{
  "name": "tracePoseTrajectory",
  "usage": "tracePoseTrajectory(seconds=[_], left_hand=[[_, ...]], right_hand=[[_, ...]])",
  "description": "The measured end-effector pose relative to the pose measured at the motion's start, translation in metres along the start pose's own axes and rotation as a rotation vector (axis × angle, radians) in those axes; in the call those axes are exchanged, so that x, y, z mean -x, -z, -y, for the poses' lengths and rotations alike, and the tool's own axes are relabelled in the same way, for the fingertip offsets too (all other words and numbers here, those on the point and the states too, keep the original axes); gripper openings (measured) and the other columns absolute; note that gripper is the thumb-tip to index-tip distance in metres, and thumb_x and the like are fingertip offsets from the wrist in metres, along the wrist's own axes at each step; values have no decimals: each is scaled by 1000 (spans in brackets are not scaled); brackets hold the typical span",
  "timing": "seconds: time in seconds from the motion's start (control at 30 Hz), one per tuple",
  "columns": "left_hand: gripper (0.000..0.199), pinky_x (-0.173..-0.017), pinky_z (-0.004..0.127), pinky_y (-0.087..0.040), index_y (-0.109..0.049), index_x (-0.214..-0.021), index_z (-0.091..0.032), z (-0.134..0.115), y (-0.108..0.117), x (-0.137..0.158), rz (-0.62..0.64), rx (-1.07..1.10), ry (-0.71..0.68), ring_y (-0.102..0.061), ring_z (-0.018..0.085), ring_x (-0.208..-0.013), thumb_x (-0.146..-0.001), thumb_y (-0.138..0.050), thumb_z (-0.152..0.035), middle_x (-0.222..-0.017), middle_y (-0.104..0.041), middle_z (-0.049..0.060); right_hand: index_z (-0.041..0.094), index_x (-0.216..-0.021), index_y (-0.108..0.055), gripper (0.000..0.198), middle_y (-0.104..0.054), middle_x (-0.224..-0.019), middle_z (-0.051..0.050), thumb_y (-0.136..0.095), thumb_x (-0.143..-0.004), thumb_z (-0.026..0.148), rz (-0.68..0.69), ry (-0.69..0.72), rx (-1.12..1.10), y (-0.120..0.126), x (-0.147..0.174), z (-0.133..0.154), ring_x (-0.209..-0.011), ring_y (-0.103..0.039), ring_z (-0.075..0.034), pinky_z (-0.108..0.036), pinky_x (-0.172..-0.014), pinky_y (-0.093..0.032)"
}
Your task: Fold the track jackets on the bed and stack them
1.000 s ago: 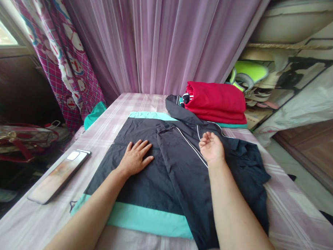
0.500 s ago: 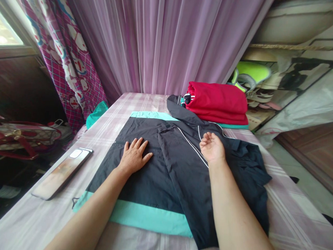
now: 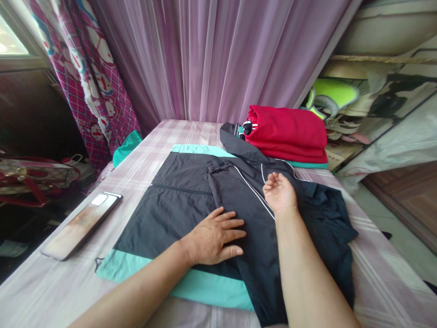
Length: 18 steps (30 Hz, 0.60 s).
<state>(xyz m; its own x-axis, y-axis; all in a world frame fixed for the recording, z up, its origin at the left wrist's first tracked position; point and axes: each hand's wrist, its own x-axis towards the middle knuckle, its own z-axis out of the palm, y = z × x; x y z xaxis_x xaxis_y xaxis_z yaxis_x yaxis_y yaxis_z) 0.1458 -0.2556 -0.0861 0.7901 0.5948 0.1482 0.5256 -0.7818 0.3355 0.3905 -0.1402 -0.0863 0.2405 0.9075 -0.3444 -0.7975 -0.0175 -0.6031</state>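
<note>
A black jacket (image 3: 173,215) with mint-green hem bands and white piping lies spread on the table, its front zip running crosswise. One sleeve (image 3: 235,198) is folded inward over the body. My left hand (image 3: 216,238) rests flat on the jacket, fingers spread, with its fingertips on the folded sleeve. Palm up, my right hand (image 3: 280,192) lies on the jacket beside the white piping. Its fingers are loosely curled and nothing shows in the palm.
Folded red clothing (image 3: 287,133) is stacked at the table's back right, touching the jacket. A phone (image 3: 83,226) lies face down near the left edge of the checked tablecloth (image 3: 389,285). Purple curtains (image 3: 208,53) hang behind, and a shelf with shoes (image 3: 343,125) stands at right.
My left hand has slid right and toward me, from the jacket's body near the zip to the folded sleeve's edge. My right hand has stayed in place. The view has shifted very slightly.
</note>
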Motion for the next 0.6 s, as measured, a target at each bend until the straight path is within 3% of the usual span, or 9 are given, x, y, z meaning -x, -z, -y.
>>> tracePoseTrajectory(seconds=[0.13,0.37,0.6], left_hand=[[52,-122,49,-20,-55,-138,-26,-9,-10,-5,31,9,-34,-40,26,-142,-98,-39,-55,-148,-54,5],[48,-121,47,-22,-56,-137,-27,-3,-10,-5,13,-26,-17,-42,23,-141,-100,-38,-51,-146,-55,4],[46,-116,52,-32,-55,-139,-27,14,1,0,-102,-216,366,-43,27,-140,-99,-42,-46,-148,-53,7]], right_hand=[[18,-73,-59,17,-63,-59,3,-59,-90,23,7,-4,17,-1,2,1,-45,-53,-5,-13,-39,-41],[17,-73,-59,22,-63,-58,3,-52,-94,22,-25,-2,27,-4,5,1,-44,-52,-4,-12,-39,-40],[19,-73,-59,15,-64,-60,4,-64,-87,25,30,2,43,3,-3,-1,-46,-54,-5,-13,-39,-41]])
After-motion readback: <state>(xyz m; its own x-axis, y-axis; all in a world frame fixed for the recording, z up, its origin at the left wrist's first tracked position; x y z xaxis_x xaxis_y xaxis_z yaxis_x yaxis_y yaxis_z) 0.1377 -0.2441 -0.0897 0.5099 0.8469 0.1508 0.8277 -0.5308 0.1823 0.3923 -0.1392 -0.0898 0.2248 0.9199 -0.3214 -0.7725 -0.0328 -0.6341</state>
